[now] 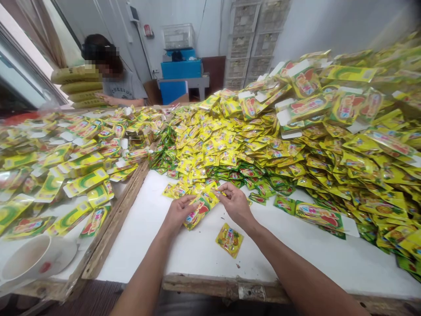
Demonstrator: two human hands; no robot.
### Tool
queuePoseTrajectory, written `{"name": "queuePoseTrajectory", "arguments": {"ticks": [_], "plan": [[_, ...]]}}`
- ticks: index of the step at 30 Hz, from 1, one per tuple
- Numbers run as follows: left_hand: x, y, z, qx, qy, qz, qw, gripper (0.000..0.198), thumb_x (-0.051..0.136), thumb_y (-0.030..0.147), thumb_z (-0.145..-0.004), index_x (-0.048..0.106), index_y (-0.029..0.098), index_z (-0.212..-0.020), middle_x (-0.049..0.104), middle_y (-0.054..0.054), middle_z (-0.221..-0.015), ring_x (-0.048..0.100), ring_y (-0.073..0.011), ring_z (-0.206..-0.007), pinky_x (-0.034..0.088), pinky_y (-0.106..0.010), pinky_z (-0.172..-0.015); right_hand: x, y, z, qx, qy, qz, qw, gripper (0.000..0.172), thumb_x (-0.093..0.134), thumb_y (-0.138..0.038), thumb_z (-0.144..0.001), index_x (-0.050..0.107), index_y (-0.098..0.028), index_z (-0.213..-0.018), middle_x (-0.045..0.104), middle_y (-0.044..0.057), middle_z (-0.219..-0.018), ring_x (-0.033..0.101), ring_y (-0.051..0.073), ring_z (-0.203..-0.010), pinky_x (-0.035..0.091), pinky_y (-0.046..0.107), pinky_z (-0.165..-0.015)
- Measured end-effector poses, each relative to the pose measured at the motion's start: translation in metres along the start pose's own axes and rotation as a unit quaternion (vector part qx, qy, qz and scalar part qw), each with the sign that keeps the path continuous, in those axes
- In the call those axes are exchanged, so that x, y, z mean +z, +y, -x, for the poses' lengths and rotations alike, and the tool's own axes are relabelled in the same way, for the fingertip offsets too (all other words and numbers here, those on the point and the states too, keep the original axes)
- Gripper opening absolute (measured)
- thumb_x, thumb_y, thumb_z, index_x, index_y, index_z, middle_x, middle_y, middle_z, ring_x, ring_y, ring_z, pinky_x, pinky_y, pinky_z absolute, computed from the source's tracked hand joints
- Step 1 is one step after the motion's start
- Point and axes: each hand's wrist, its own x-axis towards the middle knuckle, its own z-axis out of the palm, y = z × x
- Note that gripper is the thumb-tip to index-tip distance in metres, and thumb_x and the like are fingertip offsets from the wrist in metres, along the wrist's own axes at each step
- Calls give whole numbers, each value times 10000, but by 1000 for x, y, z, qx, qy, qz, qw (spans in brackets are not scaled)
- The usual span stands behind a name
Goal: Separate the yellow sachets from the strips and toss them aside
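Note:
My left hand [179,213] is closed around a small yellow-green carton [200,210] with a watermelon print, holding it tilted above the white tabletop. At the carton's far upper end, my right hand [234,202] pinches with thumb and fingers. What sits in that pinch is mostly hidden; a bit of yellow shows at the fingertips. A yellow sachet [229,240] with pineapple print lies flat on the table just below my right hand. Behind both hands rises a heap of yellow sachets [210,149], with green sachets [259,175] along its lower edge.
Flat-printed cartons [83,182] cover the left table beyond a wooden strip [115,228]. A white cup [39,259] stands at the near left. More cartons [309,101] top the right heap; one carton [320,216] lies at right. A person [121,87] sits at the far left.

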Motion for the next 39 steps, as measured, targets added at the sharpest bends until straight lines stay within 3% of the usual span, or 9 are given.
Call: {"name": "queuePoseTrajectory", "arguments": {"ticks": [4, 9, 12, 18, 24, 28, 30, 34, 39], "plan": [[-2, 1, 2, 6, 10, -1, 1000, 480, 816, 344, -562, 658, 134, -964, 730, -70, -851, 677, -209, -754, 518, -314, -735, 0, 0, 2, -28, -19, 24, 999, 305, 581, -508, -743, 483, -220, -725, 470, -38, -592, 405, 117, -530, 332, 249, -509], [1, 3, 6, -4, -6, 23, 1000, 421, 820, 340, -557, 672, 129, -890, 725, -59, -760, 666, -183, -688, 509, -280, -682, -3, 3, 1, 4, -134, 2, 991, 320, 611, -501, -722, 474, -212, -713, 458, -55, -601, 369, 94, -514, 302, 228, -489], [4, 4, 6, -7, 1, 47, 999, 422, 823, 337, -555, 666, 131, -888, 724, -59, -751, 664, -176, -667, 509, -277, -667, 1, 0, 4, 31, -87, 8, 996, 328, 602, -502, -731, 460, -213, -670, 424, -61, -559, 366, 97, -497, 294, 232, -475], [0, 9, 3, -17, 53, 76, 996, 536, 835, 346, -516, 645, 137, -972, 717, -40, -738, 662, -174, -660, 505, -278, -667, -1, 3, -8, -80, 4, 199, 977, 189, 477, -321, -848, 624, -202, -839, 637, 24, -785, 550, 159, -701, 416, 276, -651], [-14, 14, 4, 27, 147, 98, 984, 664, 837, 365, -488, 626, 124, -1069, 674, 14, -626, 646, -163, -626, 498, -265, -641, -8, -2, -47, -200, -118, 470, 851, 342, 467, -79, -766, 610, -151, -1068, 646, 106, -1098, 530, 232, -1033, 386, 332, -823], [-18, 12, 2, 34, 151, 107, 982, 722, 829, 380, -499, 604, 117, -1132, 699, -11, -685, 655, -173, -646, 494, -266, -632, 0, -4, -62, -290, -139, 572, 755, 242, 451, -54, -775, 636, -139, -906, 661, 117, -979, 527, 252, -967, 341, 380, -784], [-18, 10, 1, 33, 153, 110, 982, 729, 837, 374, -478, 611, 114, -1120, 705, -17, -699, 660, -178, -652, 494, -267, -632, 2, 1, -65, -311, -125, 585, 738, 234, 412, -53, -811, 631, -134, -805, 662, 120, -901, 535, 247, -914, 330, 393, -775], [-19, 5, -1, 36, 144, 102, 984, 681, 832, 350, -492, 626, 115, -1097, 727, -44, -787, 672, -186, -708, 495, -254, -648, -3, 11, -56, -285, -38, 485, 826, 205, 421, -114, -833, 621, -146, -860, 668, 117, -935, 555, 243, -926, 352, 387, -795], [-19, 2, -1, 31, 130, 56, 989, 631, 815, 351, -536, 632, 117, -1093, 730, -39, -773, 662, -166, -656, 490, -239, -612, -14, 5, -27, -81, 67, 157, 982, 224, 420, -348, -860, 539, -188, -963, 628, 52, -800, 586, 191, -720, 470, 328, -652]]}}
